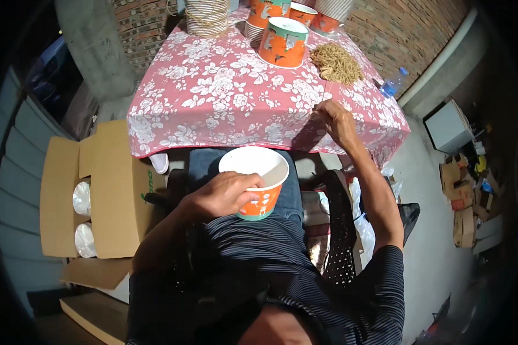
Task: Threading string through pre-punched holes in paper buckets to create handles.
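Observation:
An orange paper bucket (263, 198) with a green base band and white inside rests at my lap, its open mouth facing up. My left hand (227, 192) grips its near left rim, fingers over the edge and thumb outside. Over the table's front edge, to the right, my right hand (335, 122) is closed in a pinch. A thin pale line shows just above those fingers, but what they hold is too small to make out. Beyond that hand lies a pile of tan cord pieces (336, 62) on the flowered tablecloth (213, 86).
Farther back on the table stand an upturned orange bucket (283, 43), more orange buckets and a tall white stack (207, 17) of containers. A blue-capped bottle (393, 83) lies at the right edge. To my left sits an open cardboard box (112, 190) with plastic-wrapped stacks.

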### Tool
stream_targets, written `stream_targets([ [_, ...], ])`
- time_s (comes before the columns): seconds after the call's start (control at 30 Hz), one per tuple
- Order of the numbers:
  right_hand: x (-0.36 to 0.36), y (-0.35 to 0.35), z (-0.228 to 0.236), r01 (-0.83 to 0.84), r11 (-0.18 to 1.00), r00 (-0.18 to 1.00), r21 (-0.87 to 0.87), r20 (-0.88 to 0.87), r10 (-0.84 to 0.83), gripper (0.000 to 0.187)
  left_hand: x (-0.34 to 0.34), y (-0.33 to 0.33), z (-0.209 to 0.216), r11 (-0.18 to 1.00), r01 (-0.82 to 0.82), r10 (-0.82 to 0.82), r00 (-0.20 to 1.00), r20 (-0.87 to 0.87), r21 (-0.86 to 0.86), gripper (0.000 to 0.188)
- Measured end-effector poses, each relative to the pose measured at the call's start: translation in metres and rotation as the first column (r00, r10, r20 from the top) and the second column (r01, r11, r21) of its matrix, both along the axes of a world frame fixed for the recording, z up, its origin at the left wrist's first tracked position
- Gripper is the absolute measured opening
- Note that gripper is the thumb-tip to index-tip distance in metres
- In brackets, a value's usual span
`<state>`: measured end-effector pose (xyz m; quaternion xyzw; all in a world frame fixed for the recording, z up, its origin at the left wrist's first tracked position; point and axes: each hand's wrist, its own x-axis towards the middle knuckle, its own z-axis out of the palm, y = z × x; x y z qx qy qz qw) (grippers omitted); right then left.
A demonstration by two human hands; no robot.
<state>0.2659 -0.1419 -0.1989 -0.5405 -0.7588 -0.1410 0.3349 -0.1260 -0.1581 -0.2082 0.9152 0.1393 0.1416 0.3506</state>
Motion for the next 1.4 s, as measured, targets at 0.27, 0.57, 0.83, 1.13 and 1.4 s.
stream_targets([
  [0.27,-0.107,-0.060,0.013,-0.208,0.954,0.841,-0.216,-0.537,0.061,0.011,0.016,0.001,-0.014,0.965,-0.162,0.211,0.946,0.244,-0.204,0.054],
  [0.57,-0.154,-0.092,0.003,-0.426,0.812,0.678,-0.400,-0.735,-0.007,0.009,0.039,0.007,-0.017,0.854,-0.125,0.349,0.858,0.378,-0.506,0.024],
  [0.83,-0.156,-0.105,0.005,-0.384,0.835,0.708,-0.394,-0.706,-0.008,0.026,0.028,0.010,-0.017,0.810,-0.096,0.337,0.883,0.326,-0.578,0.020],
  [1.13,-0.155,-0.114,0.004,-0.176,0.931,0.870,-0.321,-0.493,-0.005,0.012,0.031,0.012,-0.020,0.867,-0.127,0.262,0.939,0.224,-0.483,0.018],
  [1.4,-0.138,-0.127,-0.018,-0.057,0.857,0.827,-0.512,-0.505,-0.246,0.013,0.003,0.028,-0.026,0.953,-0.063,0.098,0.990,0.103,-0.298,0.039],
])
